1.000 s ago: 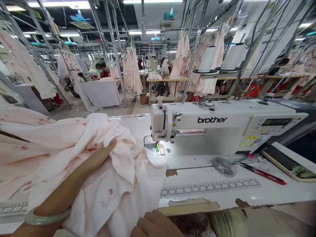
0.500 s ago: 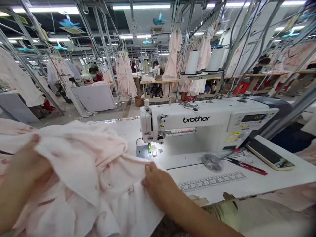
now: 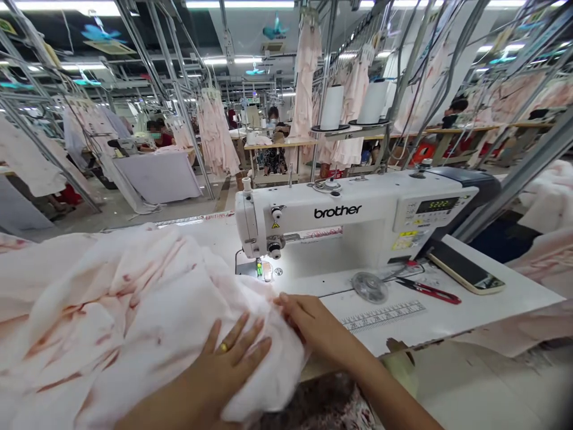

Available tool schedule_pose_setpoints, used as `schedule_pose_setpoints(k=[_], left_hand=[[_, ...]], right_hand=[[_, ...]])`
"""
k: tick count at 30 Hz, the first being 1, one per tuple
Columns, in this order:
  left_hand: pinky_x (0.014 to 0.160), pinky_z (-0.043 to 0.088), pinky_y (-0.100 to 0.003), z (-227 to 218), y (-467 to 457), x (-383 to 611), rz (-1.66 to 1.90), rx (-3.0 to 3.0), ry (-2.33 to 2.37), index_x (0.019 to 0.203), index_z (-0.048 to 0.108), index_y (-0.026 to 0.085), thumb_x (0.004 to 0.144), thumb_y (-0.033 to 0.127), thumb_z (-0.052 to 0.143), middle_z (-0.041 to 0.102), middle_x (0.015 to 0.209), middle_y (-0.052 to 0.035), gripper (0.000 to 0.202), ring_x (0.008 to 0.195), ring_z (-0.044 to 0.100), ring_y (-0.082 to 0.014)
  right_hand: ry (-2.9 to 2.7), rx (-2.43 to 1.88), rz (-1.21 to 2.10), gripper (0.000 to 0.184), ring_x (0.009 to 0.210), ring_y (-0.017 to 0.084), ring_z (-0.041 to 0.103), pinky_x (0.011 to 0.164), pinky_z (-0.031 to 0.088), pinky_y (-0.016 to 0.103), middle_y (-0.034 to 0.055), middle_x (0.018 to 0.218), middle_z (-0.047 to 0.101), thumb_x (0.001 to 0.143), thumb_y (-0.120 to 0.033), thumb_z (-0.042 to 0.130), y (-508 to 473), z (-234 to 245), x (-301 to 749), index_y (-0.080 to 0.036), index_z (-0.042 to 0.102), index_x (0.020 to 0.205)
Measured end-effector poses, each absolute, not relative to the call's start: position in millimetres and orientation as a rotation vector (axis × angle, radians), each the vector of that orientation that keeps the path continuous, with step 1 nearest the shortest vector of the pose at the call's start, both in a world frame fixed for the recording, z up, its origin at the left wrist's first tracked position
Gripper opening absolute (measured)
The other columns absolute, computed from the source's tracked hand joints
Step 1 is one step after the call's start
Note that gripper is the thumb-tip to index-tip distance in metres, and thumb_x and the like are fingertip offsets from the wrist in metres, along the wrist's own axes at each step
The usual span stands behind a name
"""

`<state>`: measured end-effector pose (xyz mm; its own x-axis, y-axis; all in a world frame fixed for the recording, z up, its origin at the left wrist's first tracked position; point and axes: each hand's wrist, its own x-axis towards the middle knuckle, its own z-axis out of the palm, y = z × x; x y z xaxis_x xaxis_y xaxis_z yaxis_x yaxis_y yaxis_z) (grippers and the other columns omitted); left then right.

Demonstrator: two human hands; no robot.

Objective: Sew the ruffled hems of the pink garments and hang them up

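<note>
- Cloth (image 3: 143,316) heaped left of the machine (image 3: 298,206), one end just before it.
- Left hand (image 3: 215,370): fingers spread flat, gripping nothing, apparently steadying cloth.
- Right hand (image 3: 308,319): fingertips pinching cloth's edge, seemingly for control.

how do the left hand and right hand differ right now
The left hand lies spread over the pale cloth; the right hand has its fingers bent at the cloth's edge. The left hand wears a yellow ring; none shows on the right hand. The right hand is closer to the sewing machine than the left hand. Both touch the same cloth.
</note>
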<state>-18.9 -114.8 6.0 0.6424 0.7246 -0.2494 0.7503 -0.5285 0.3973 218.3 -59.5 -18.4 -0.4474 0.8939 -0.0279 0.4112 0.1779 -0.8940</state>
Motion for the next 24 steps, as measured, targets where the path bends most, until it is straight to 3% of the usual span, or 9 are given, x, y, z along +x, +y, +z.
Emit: schedule_pose_setpoints(k=[3, 5, 8, 10, 12, 15, 18, 21, 24], left_hand=[[0.115, 0.01, -0.067, 15, -108, -22, -0.229, 2.244, 1.118, 0.148, 0.029, 0.043, 0.081, 0.061, 0.061, 0.024, 0.159, -0.0026, 0.076, 0.147, 0.017, -0.0369], [0.117, 0.017, -0.06, 23, -98, -26, -0.173, 2.169, 1.204, 0.144, 0.037, 0.044, 0.089, 0.06, 0.05, 0.034, 0.156, 0.0012, 0.058, 0.144, 0.027, -0.0316], [0.114, 0.033, -0.044, 25, -77, -18, 0.096, 2.184, 1.348, 0.133, 0.054, 0.036, 0.099, 0.041, 0.035, 0.054, 0.141, 0.001, 0.038, 0.131, 0.048, -0.0216], [0.109, 0.04, -0.039, 19, -63, -4, 0.208, 2.291, 1.319, 0.126, 0.059, 0.028, 0.098, 0.027, 0.036, 0.06, 0.132, -0.0023, 0.036, 0.122, 0.053, -0.0196], [0.102, 0.043, -0.039, 11, -53, 11, 0.203, 2.429, 1.242, 0.116, 0.063, 0.022, 0.093, 0.017, 0.04, 0.064, 0.12, -0.0058, 0.033, 0.114, 0.056, -0.0214], [0.091, 0.044, -0.039, 6, -42, 18, 0.16, 2.515, 1.204, 0.093, 0.064, 0.019, 0.085, 0.012, 0.047, 0.064, 0.098, -0.0066, 0.02, 0.099, 0.056, -0.0229], [0.08, 0.043, -0.031, 17, -28, 7, 0.222, 2.41, 1.132, 0.077, 0.057, 0.018, 0.086, 0.021, 0.05, 0.059, 0.086, -0.0032, 0.012, 0.088, 0.054, -0.0195], [0.064, 0.038, -0.026, 28, -10, -5, 0.194, 2.266, 1.149, 0.07, 0.048, 0.019, 0.09, 0.039, 0.048, 0.05, 0.072, 0.0012, 0.029, 0.07, 0.049, -0.0154], [0.058, 0.033, -0.026, 23, 4, 0, 0.127, 2.266, 1.283, 0.063, 0.039, 0.02, 0.086, 0.033, 0.049, 0.044, 0.064, 0.0026, 0.028, 0.063, 0.045, -0.0149]], right_hand=[[-1.975, -1.275, 1.09, 0.045, 0.068, 0.016, 0.057, 0.061, 0.038, 0.026, 0.0, 0.071, 0.061, 0.1, -0.051, 0.04, -74, -17, 224, -0.017, 0.063, 0.08], [-2.031, -1.361, 0.926, 0.027, 0.082, 0.02, 0.06, 0.071, 0.041, 0.029, 0.0017, 0.086, 0.066, 0.092, -0.045, 0.058, -83, -17, 223, -0.02, 0.066, 0.097], [-2.15, -1.428, 0.651, 0.032, 0.101, 0.027, 0.056, 0.086, 0.041, 0.037, 0.0064, 0.105, 0.065, 0.082, -0.031, 0.073, -90, -23, 217, -0.019, 0.062, 0.11], [-2.226, -1.443, 0.524, 0.019, 0.099, 0.027, 0.054, 0.087, 0.04, 0.039, 0.0066, 0.101, 0.064, 0.083, -0.02, 0.07, -91, -28, 213, -0.018, 0.062, 0.1], [-2.245, -1.446, 0.475, 0.009, 0.092, 0.024, 0.054, 0.082, 0.041, 0.037, 0.0048, 0.092, 0.063, 0.084, -0.011, 0.064, -91, -29, 211, -0.018, 0.06, 0.087], [-2.173, -1.349, 0.536, 0.015, 0.087, 0.02, 0.054, 0.077, 0.04, 0.031, 0.0024, 0.09, 0.061, 0.086, -0.004, 0.055, -90, -25, 212, -0.019, 0.055, 0.085], [-2.063, -1.236, 0.724, 0.014, 0.08, 0.016, 0.056, 0.069, 0.038, 0.025, -0.0005, 0.087, 0.061, 0.09, -0.006, 0.05, -84, -21, 216, -0.02, 0.053, 0.089], [-1.998, -1.212, 0.783, 0.013, 0.075, 0.014, 0.056, 0.066, 0.035, 0.024, -0.0024, 0.083, 0.061, 0.092, -0.009, 0.048, -71, -27, 219, -0.021, 0.052, 0.088], [-2.0, -1.318, 0.684, 0.011, 0.078, 0.016, 0.056, 0.068, 0.034, 0.026, -0.0008, 0.085, 0.061, 0.091, -0.01, 0.051, -58, -41, 218, -0.02, 0.053, 0.087]])
